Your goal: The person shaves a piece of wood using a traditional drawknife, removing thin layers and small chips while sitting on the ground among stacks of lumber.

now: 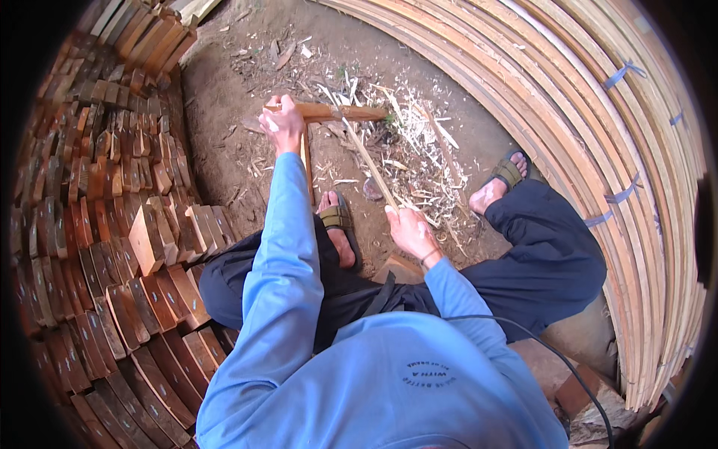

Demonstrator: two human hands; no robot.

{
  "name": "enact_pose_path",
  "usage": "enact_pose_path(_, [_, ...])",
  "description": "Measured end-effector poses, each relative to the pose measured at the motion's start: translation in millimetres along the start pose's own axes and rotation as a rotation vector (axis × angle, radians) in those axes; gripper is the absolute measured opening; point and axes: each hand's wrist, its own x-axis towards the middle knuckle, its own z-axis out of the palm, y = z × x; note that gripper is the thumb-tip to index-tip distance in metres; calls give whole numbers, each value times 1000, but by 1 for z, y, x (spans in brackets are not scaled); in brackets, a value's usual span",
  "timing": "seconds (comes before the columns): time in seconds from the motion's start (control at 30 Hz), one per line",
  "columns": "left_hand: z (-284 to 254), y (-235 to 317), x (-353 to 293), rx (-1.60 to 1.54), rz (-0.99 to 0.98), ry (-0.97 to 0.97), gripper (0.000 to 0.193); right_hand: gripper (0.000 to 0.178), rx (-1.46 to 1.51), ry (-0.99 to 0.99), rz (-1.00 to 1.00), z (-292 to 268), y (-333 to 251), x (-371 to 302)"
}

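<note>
My left hand is closed around the near end of a wooden piece, which lies crosswise and points right, narrowing toward its far tip. Below that hand, a thin strip of wood runs down toward my left foot. My right hand grips the lower end of a long, slim wooden handle. That handle slants up and left to the wooden piece, where a small dark head meets or overlaps it. Whether the head is a hatchet's or an adze's, I cannot tell.
Pale shavings litter the dirt ground ahead. Stacked boards fill the left side. Long planks, tied with blue strips, curve along the right. My sandalled feet are apart, and a black cable crosses my right side.
</note>
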Motion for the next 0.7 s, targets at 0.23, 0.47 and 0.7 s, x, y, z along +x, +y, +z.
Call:
enact_pose_path(0.23, [8, -8, 4, 60, -13, -11, 39, 44, 88, 158, -131, 4, -17, -2])
enact_pose_path(0.47, [12, -26, 8, 7, 26, 66, 38, 42, 70, 133, -155, -7, -35, -12])
enact_pose_path(0.7, [9, -39, 20, 46, -72, -31, 48, 45, -60, -33, -5, 6, -11, 0])
